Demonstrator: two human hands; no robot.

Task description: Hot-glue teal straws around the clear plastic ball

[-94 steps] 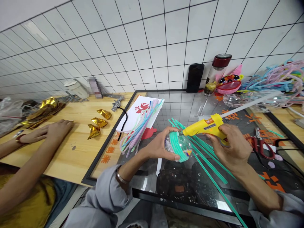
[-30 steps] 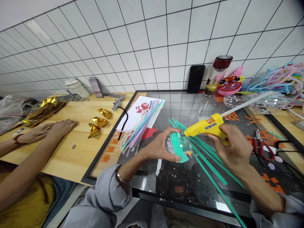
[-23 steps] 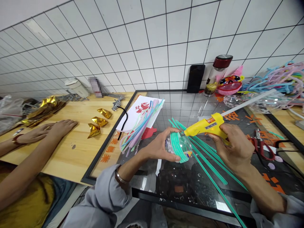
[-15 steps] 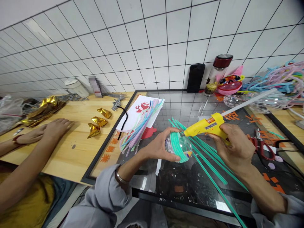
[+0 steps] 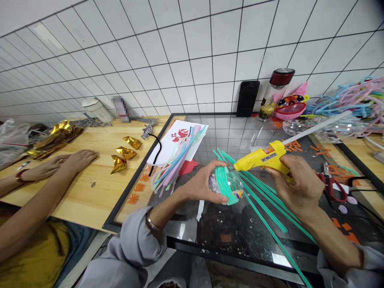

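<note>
My left hand (image 5: 207,182) is wrapped round a clear plastic bottle piece (image 5: 235,182) with green strips (image 5: 223,184) banded about its side. A yellow hot glue gun (image 5: 264,157) is gripped in my right hand (image 5: 301,186), its nozzle at the upper edge of the green band. Whether the nozzle touches the plastic I cannot tell. From the gun's back end a long white glue stick (image 5: 318,127) sticks out. Loose green strips (image 5: 267,204) lie on the dark glass tabletop beneath my right hand, some running past the front edge.
Pastel strips (image 5: 180,160) rest on white paper (image 5: 163,140). Scissors (image 5: 333,188) and cords lie at the right; a phone (image 5: 247,98) and a lidded bottle (image 5: 274,96) stand by the wall. Gold folded pieces (image 5: 125,152) sit left, near another person's hands (image 5: 75,162).
The glue gun has shifted slightly to the right in my right hand. The other person's hand has slid a little to the right on the wooden table.
</note>
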